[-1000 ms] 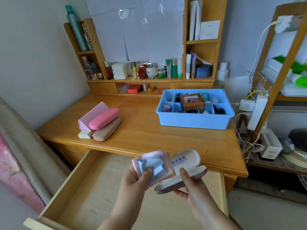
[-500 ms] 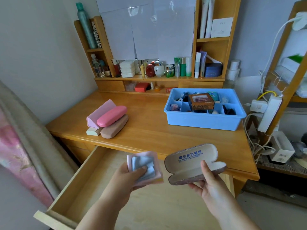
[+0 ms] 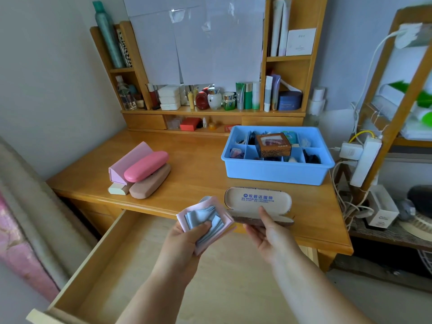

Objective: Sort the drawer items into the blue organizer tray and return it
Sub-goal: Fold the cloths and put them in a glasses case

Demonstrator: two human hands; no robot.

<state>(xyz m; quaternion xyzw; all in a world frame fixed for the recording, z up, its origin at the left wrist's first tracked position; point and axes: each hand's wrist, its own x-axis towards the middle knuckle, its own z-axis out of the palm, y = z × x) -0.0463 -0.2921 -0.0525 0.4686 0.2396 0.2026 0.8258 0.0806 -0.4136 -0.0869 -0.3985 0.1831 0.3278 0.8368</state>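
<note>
The table (image 3: 201, 164) and the open drawer (image 3: 131, 265) are honey-coloured wood with a smooth, faintly satin finish, and the organizer tray (image 3: 275, 174) is smooth blue plastic with a dull sheen. The open glasses case (image 3: 258, 204) in the right hand (image 3: 271, 237) has a matt, felt-like tan lining printed in blue, while the left hand (image 3: 184, 239) pinches soft folded cloths (image 3: 205, 220), pink and grey-blue, with a matt weave. On the table the pink case (image 3: 146, 166) looks glossy and hard, the tan case (image 3: 150, 182) beneath it duller.

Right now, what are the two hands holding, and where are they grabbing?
The left hand holds folded cloths, thumb pressed on top. The right hand holds an open glasses case by its bottom half, thumb inside.
</note>
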